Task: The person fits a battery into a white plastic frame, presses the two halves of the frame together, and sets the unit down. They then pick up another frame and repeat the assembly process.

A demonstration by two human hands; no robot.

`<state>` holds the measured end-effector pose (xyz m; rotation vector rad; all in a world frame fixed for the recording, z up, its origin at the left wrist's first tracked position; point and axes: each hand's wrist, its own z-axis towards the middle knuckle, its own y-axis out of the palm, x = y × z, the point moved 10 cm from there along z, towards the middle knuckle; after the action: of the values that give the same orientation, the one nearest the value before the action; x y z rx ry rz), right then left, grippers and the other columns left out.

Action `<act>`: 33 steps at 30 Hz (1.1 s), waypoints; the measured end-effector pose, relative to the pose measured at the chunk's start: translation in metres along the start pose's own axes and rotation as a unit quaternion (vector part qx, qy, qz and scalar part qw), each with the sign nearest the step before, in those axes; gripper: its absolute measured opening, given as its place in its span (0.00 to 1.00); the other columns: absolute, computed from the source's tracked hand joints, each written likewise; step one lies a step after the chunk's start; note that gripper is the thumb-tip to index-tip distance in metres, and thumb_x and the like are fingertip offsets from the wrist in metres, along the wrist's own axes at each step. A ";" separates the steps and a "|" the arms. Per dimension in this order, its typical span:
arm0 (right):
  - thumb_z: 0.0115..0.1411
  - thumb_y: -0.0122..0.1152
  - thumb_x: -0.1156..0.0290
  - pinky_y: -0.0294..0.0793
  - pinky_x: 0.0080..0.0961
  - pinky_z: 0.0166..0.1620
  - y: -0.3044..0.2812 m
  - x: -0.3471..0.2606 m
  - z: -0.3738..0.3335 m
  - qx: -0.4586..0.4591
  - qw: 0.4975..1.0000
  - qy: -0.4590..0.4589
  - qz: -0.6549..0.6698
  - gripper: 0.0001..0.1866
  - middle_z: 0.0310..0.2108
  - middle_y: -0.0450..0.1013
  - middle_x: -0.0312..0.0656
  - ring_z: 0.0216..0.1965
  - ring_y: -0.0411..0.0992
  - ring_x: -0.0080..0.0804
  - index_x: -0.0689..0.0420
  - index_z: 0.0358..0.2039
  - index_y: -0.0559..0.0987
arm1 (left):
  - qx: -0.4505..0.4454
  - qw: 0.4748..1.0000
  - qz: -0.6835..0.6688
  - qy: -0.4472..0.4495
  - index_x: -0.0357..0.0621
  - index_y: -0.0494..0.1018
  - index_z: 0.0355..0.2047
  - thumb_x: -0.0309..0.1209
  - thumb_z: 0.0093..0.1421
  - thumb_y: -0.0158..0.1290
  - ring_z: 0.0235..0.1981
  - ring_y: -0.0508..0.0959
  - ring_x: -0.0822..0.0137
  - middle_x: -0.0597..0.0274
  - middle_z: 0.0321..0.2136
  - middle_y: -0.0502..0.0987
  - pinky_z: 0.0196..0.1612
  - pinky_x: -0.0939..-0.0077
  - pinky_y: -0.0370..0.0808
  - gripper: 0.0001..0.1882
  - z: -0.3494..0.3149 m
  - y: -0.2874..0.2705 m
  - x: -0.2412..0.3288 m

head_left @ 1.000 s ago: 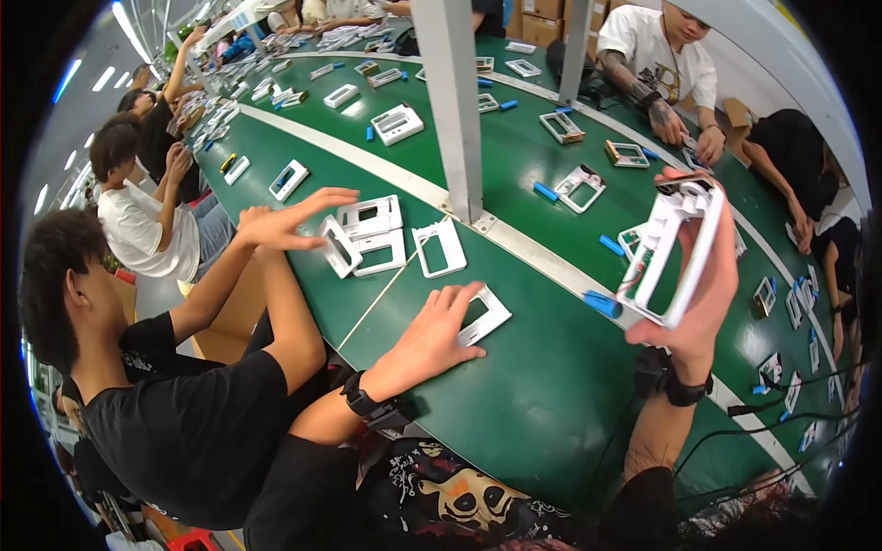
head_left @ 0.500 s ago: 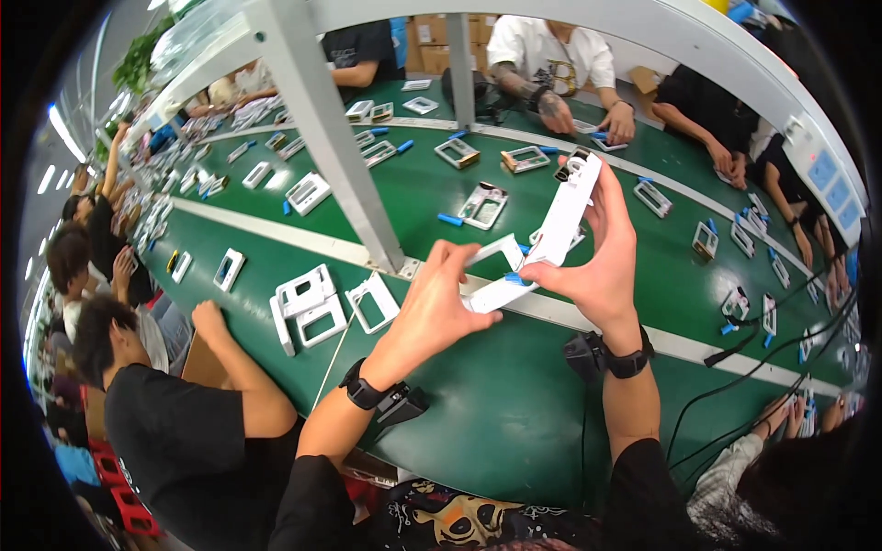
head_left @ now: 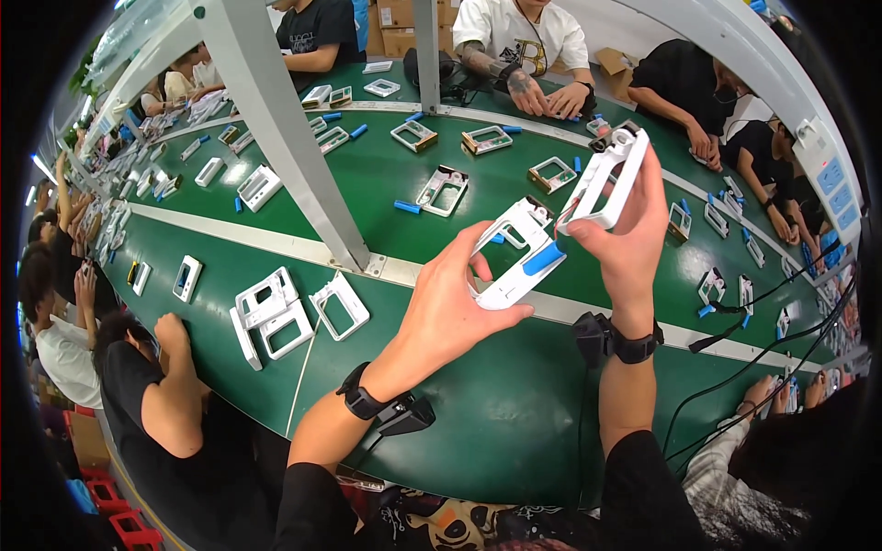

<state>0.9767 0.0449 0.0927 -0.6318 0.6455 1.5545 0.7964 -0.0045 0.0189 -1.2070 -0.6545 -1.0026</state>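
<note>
My left hand (head_left: 448,289) is closed around a white plastic housing half (head_left: 503,293), thumb along its near edge. A blue cylindrical cell (head_left: 543,259) sits in that half, on the side toward my right hand. My right hand (head_left: 638,239) grips a white rectangular frame (head_left: 617,195) between thumb and fingers, raised and tilted. At its upper end are a round white part (head_left: 622,140) and a dark, shiny piece. The two halves are held close together over the bench, and a thin reddish wire shows between them. The fingers behind the frame are partly hidden.
On the green bench (head_left: 478,386) lie white frames (head_left: 340,306) to my left. Several units with blue cells (head_left: 443,191) lie beyond a pale metal strip (head_left: 276,241). A grey post (head_left: 285,138) rises left of centre. Black cables (head_left: 735,376) hang at right; co-workers sit around.
The two white halves have turned and spread apart, exposing the blue cell and the frame's opening. My right hand has moved slightly right, and the whole view has shifted.
</note>
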 end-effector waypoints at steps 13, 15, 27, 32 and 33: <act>0.31 0.84 0.69 0.73 0.36 0.56 0.017 -0.024 -0.011 -0.017 0.979 -0.115 -0.166 0.62 0.58 0.66 0.50 0.58 0.68 0.38 0.68 0.66 0.56 | 0.036 0.999 -0.001 -0.001 0.33 0.62 0.61 0.40 0.39 0.75 0.30 0.74 0.69 0.62 0.28 0.68 0.32 0.73 0.72 0.52 0.000 0.002 -0.005; 0.31 0.81 0.73 0.71 0.36 0.58 0.024 -0.017 -0.012 -0.065 0.983 -0.063 -0.158 0.61 0.61 0.64 0.50 0.60 0.66 0.38 0.66 0.66 0.56 | 0.015 0.999 -0.047 -0.020 0.33 0.61 0.61 0.39 0.41 0.74 0.31 0.75 0.70 0.63 0.28 0.67 0.33 0.74 0.73 0.50 0.001 0.005 -0.009; 0.42 0.72 0.78 0.76 0.33 0.54 0.013 0.020 -0.011 -0.032 0.998 0.050 -0.025 0.52 0.61 0.63 0.50 0.54 0.70 0.35 0.65 0.67 0.54 | -0.077 0.927 -0.343 -0.132 0.34 0.60 0.61 0.25 0.56 0.64 0.32 0.79 0.72 0.71 0.26 0.65 0.40 0.73 0.84 0.35 0.000 0.034 -0.041; 0.47 0.67 0.81 0.78 0.33 0.52 -0.014 0.038 -0.005 0.041 0.997 0.056 0.037 0.48 0.60 0.63 0.50 0.50 0.72 0.32 0.65 0.67 0.53 | -0.147 0.905 -0.354 -0.183 0.33 0.61 0.57 0.24 0.54 0.65 0.29 0.82 0.68 0.72 0.23 0.65 0.38 0.73 0.84 0.33 -0.003 0.054 -0.046; 0.47 0.67 0.81 0.78 0.33 0.52 -0.013 0.040 -0.006 0.041 0.997 0.057 0.038 0.48 0.60 0.63 0.50 0.50 0.72 0.32 0.65 0.67 0.53 | -0.158 0.902 -0.349 -0.197 0.32 0.61 0.56 0.24 0.54 0.65 0.29 0.82 0.67 0.72 0.22 0.65 0.37 0.73 0.84 0.33 -0.004 0.058 -0.049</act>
<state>0.9871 0.0690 0.0595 -0.6445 0.8237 1.5620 0.8265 0.0074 -0.0500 -1.5180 -1.3478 -1.5150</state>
